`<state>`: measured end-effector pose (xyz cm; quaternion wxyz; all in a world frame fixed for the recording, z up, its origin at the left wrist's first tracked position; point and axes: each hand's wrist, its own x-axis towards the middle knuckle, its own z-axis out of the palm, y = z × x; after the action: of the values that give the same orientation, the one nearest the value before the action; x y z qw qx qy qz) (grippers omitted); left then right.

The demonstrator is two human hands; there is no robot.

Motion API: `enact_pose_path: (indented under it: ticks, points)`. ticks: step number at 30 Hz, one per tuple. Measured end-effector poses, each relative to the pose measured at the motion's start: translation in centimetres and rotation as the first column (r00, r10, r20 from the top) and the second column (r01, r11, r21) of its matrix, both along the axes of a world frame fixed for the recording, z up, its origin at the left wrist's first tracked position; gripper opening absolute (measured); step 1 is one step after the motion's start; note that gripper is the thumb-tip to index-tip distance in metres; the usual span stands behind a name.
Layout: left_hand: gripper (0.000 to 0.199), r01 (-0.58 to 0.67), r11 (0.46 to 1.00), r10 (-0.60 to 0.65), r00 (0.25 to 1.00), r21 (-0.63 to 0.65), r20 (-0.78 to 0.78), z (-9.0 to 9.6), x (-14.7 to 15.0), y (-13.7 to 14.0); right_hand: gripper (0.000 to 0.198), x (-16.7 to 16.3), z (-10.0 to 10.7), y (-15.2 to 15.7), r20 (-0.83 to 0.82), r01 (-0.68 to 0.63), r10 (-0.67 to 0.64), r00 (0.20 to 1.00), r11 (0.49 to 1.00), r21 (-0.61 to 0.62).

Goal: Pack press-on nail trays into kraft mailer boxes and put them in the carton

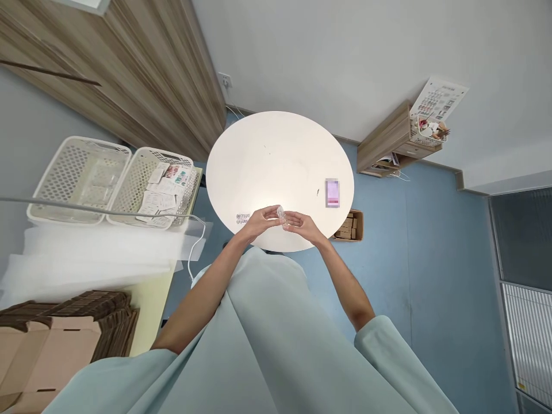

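A small, clear, shiny object (281, 214) is between my two hands above the near part of the round white table (276, 155). It looks like plastic or glass, and its exact kind is too small to make out. My left hand (261, 222) grips it from the left, thumb and fingers closed. From the other side my right hand (304, 225) has its fingertips closed on it. Beside my left hand a small clear, bumpy pack (242, 218) lies on the tabletop. Farther right lies a blurred-out, phone-like rectangle (332, 192) with a pinkish face.
Two white plastic baskets (77, 144) stand at the left, one with papers (161, 192). Nearer are white sheets (95, 247) and flattened cardboard boxes (64, 345). A cable (198, 241) hangs down there. A carton (360, 224) and a wooden cabinet (383, 138) are on the right.
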<state>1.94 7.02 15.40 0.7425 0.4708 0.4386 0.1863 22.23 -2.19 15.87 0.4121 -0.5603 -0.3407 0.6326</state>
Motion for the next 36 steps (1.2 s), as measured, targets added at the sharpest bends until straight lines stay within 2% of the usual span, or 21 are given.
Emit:
enact_pose_path:
  ticks: [8,17,23,28,31,36]
  points:
    - [0.076,-0.010,1.000,0.010,1.000,-0.017,0.000,-0.6,-2.4,0.5,0.080,-1.5,-0.8,1.0,-0.010,-0.081,0.081,0.997,0.997,-0.001]
    - [0.070,-0.042,0.988,0.068,0.981,-0.148,0.181,-0.6,-4.8,1.6,0.073,-2.8,1.0,2.6,-0.048,-0.107,0.107,0.993,0.994,-0.008]
    - [0.082,-0.078,0.961,0.156,0.945,-0.266,0.286,-1.3,-6.5,2.7,0.056,-4.5,-0.3,4.3,-0.038,0.077,-0.078,0.996,0.997,-0.029]
    - [0.086,-0.044,0.969,0.118,0.947,-0.244,0.298,-2.0,-8.3,3.6,0.064,-7.0,-1.8,5.7,0.094,0.212,-0.207,0.974,0.977,-0.039]
    - [0.088,-0.046,0.970,0.119,0.945,-0.237,0.304,-2.0,-9.3,4.3,0.062,-7.8,-2.2,6.8,0.133,0.230,-0.225,0.965,0.973,-0.019]
    - [0.083,-0.134,0.961,0.193,0.952,-0.242,0.238,-1.4,-10.7,5.7,0.058,-7.9,-2.2,8.8,0.140,0.174,-0.178,0.974,0.984,0.042]
